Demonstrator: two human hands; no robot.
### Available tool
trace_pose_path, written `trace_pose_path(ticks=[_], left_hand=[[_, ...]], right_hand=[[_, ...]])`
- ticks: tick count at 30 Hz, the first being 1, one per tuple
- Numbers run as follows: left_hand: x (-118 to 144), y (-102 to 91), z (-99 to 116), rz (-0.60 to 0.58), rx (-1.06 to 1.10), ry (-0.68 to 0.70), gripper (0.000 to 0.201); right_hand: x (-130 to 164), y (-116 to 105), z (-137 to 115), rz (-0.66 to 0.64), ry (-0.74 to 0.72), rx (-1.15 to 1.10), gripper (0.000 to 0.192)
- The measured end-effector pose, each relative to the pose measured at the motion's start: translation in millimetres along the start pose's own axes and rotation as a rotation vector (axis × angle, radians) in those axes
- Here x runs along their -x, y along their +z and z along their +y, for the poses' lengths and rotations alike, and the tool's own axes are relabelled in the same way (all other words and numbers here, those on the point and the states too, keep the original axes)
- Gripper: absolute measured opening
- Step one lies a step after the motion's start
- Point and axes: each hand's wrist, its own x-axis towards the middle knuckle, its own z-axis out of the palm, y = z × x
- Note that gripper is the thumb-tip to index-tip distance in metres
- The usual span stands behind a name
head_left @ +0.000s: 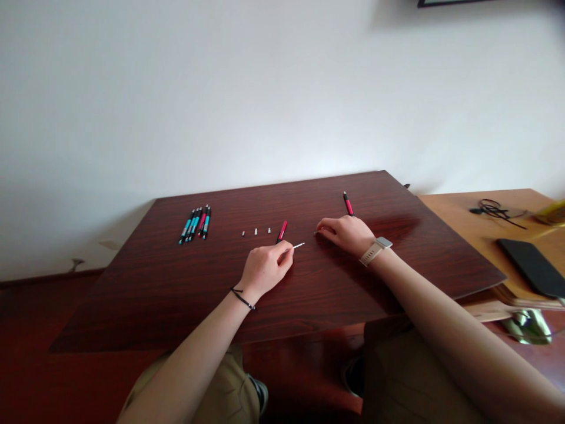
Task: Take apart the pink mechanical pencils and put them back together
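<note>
A pale wall stands at 12 o'clock, behind the dark red-brown tabletop, whose middle serves as the clock's centre; a lighter side table adjoins at 3 o'clock. Both hands are over the tabletop, well apart from each other; the left hand, near the centre, is clamped on a white rod between thumb and fingers, the free end pointing to 2 o'clock; the right hand, at 2 o'clock, has its fingers bent toward a glinting bit, too small to name, and I cannot tell whether they grip it.

On the side table lie a black phone and, toward 12 o'clock from it, a coiled cable; a pale watch circles the right wrist, a thin dark bracelet the left. A row of turquoise, pink and black pens lies at 10 o'clock, side by side; a single pink pen lies at 1 o'clock, its near end behind the right hand; a pink-and-black barrel lies just beyond the left hand, at 12 o'clock; smallest, three white pieces sit spaced in a line at 11 o'clock, between pens and barrel.
</note>
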Motion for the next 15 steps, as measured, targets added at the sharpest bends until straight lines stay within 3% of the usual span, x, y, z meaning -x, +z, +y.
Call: trace_pose_path(ticks=[15], left_hand=[[-1, -0.5, 3, -0.006, 0.006, -0.001, 0.018]], right_hand=[[-19, 3, -5, -0.019, 0.029, -0.004, 0.032]])
